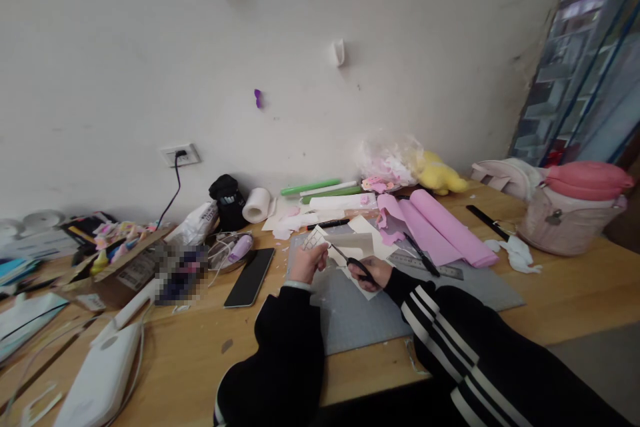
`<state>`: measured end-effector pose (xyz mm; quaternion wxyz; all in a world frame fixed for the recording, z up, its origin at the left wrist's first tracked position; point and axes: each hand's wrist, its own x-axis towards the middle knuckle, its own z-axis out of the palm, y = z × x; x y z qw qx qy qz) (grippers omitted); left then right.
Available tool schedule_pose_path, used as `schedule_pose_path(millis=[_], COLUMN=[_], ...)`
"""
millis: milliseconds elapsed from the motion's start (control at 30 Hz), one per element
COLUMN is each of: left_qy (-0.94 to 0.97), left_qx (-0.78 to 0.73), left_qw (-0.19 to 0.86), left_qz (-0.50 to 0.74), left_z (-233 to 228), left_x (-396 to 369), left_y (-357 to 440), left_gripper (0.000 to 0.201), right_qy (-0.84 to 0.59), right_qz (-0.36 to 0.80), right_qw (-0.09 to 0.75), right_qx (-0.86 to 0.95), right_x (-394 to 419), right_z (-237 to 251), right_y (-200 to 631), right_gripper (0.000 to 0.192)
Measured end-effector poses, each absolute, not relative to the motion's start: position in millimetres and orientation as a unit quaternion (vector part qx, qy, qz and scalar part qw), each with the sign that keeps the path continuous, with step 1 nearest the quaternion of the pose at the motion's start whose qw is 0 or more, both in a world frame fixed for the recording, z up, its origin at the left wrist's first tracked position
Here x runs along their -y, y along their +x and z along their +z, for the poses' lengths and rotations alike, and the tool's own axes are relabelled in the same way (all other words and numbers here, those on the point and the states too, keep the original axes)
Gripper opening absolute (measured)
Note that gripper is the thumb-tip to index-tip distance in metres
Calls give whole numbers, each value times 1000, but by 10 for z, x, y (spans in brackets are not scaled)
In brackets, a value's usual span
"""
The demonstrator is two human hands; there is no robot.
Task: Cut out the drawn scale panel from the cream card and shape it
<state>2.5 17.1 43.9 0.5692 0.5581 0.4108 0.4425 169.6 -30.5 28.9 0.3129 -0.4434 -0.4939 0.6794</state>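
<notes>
My left hand (309,263) is closed on a small piece of white paper (315,237) with lines drawn on it. In my right hand (373,272) is a pair of black-handled scissors (356,261), its blades pointing left toward that paper. Both hands are above a grey cutting mat (365,320). Cream paper sheets (373,235) lie on the mat behind and beneath the hands. How far the blades are apart is too small to tell.
To the right are a pink sheet roll (453,230), a metal ruler (450,271) and a pink bucket-shaped bag (555,220). A phone (250,278), a cardboard box (135,263) and a white power bank (103,377) lie left. Green rolls (313,187) lie by the wall.
</notes>
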Motion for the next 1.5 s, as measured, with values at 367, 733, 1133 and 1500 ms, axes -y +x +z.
schedule_pose_path(millis=[367,733,1133,1500], left_qy=[587,605,630,578], left_qx=[-394,-370,-353,-365], left_qw=[589,601,609,608], left_qz=[391,369,328,405], left_z=[387,371,449,427], left_x=[-171,-155,-104,-73], left_y=[34,48,37,135], left_gripper=[17,16,15,16], right_qy=[-423,-422,-397,-303], right_qz=[691,682,696,750], right_qw=[322,335,350,383], right_qx=[490,495,486,446], right_x=[304,312,278,223], right_z=[278,246,205,177], right_y=[1706,1674,1700,1749], right_gripper=[32,32,31,35])
